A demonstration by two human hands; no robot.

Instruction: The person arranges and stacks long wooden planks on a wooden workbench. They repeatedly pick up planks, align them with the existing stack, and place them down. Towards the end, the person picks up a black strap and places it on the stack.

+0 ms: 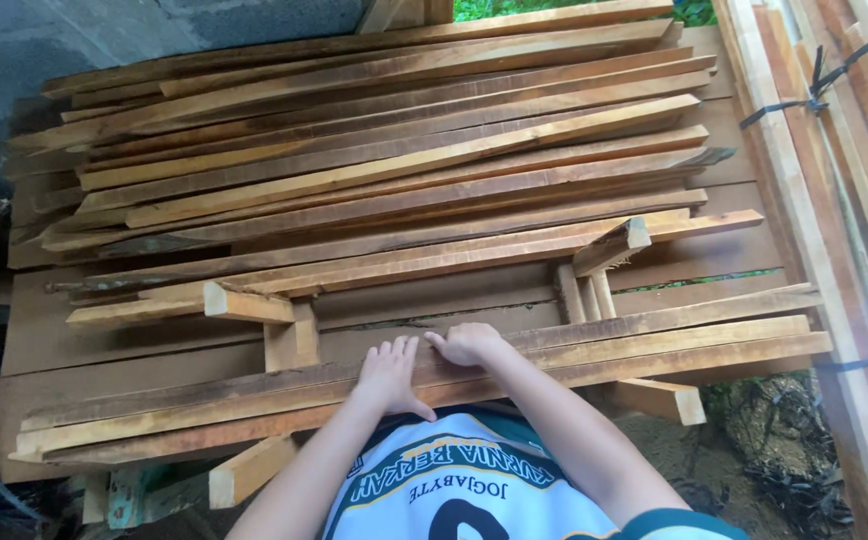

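Both hands are down on the near bundle of long wooden strips (654,345), which runs across the bottom of the view from about eight o'clock up to three o'clock. The left hand (391,375) lies flat, palm down, fingers (397,350) spread wide and pointing toward twelve o'clock, thumb splayed to five o'clock; it grips nothing, just presses on top of the strips. The right hand (469,343) sits just beside it at two o'clock, knuckles up, fingers curled loosely over the far edge of the top strip; whether they close round it I cannot tell. The strips pass straight under both sets of fingers, wood touching skin. At eleven o'clock from the hands stands a short wooden block (292,340), near but apart. Beyond it, filling the upper view, lies the big stack of strips (404,150). Off at three o'clock, strapped planks (834,160) run along the edge.
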